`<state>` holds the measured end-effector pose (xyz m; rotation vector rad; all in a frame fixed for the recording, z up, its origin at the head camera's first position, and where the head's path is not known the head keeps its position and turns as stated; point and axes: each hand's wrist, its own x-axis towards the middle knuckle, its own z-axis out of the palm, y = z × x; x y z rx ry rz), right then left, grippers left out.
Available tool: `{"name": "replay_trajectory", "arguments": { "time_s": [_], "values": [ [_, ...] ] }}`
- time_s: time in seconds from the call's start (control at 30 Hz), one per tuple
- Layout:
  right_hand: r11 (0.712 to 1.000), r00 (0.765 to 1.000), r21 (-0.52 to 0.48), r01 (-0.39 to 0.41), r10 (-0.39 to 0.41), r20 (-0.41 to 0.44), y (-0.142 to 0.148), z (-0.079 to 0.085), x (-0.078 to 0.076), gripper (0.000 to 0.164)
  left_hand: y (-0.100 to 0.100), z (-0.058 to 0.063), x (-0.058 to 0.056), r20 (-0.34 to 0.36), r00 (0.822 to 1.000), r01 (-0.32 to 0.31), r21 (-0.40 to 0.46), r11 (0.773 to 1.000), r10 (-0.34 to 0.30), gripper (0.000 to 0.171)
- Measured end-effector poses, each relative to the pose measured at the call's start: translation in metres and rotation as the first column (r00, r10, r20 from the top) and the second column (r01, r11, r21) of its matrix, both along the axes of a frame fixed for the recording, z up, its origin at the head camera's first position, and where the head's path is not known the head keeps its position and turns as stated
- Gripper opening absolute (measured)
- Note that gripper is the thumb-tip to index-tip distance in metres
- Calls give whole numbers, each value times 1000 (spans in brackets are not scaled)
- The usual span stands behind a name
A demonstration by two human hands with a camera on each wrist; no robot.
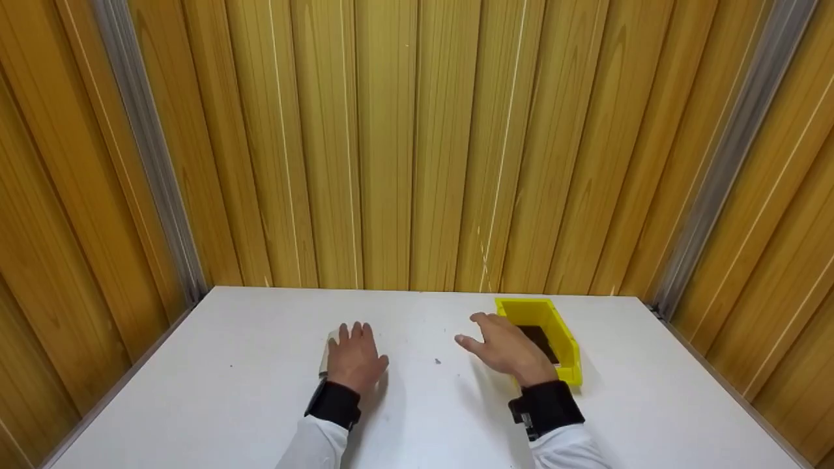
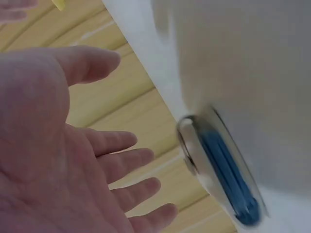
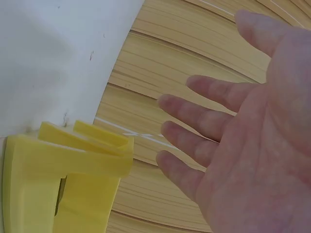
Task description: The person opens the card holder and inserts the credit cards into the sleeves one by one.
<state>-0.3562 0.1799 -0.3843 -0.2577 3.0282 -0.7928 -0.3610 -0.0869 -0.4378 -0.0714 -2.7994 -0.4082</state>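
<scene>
**Left hand (image 1: 354, 363) over pale item (image 1: 324, 362); no grip visible, right hand (image 1: 509, 350) empty at yellow bin (image 1: 565, 329)**

Left: fingers spread and slightly bent, thumb held away, palm bare in the left wrist view. Nothing is pinched. A gap is seen there between fingertips and item, so contact is judged not yet made. The item is on the white table (image 1: 417, 423), left of centre, partly hidden under the hand in the head view. From the wrist side a blue ribbed part (image 2: 228, 177) and a thin dark loop at one end are shown; this is blurred, so its exact make cannot be told.

Right: fingers parted, thumb well out, nothing held. The bin's near-left side is covered by the hand in the head view; touch cannot be confirmed there, and the fingertips are seen apart from the bin in the right wrist view. A dark flat thing (image 1: 539, 340) is lying inside the bin.

Handling, as judged: item looks slim, so thumb and fingers are best lowered along its two long sides, near mid-length, and closed together. The loop should be kept clear of the fingers. Downward pressing alone would likely make it slide. Bin wall should not be knocked by the right wrist.
</scene>
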Motion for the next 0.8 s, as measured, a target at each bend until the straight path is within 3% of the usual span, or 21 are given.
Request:
{"name": "replay_trajectory", "arguments": {
  "time_s": [0.23,0.37,0.6,0.8],
  "values": [
    [999,999,19,-34,34,4,-2,-2,0,66,-27,-8,-4,94,994,-56,85,995,48,68],
    [999,999,20,-45,44,25,-2,-1,1,65,-30,-11,-6,96,993,-75,100,992,66,67],
    [997,996,40,-68,66,55,-6,1,5,64,-19,-6,-2,70,993,-103,73,992,97,58],
    [993,995,76,-85,81,63,-7,2,6,62,5,-1,6,68,994,-87,39,995,84,48]
  ]
}}
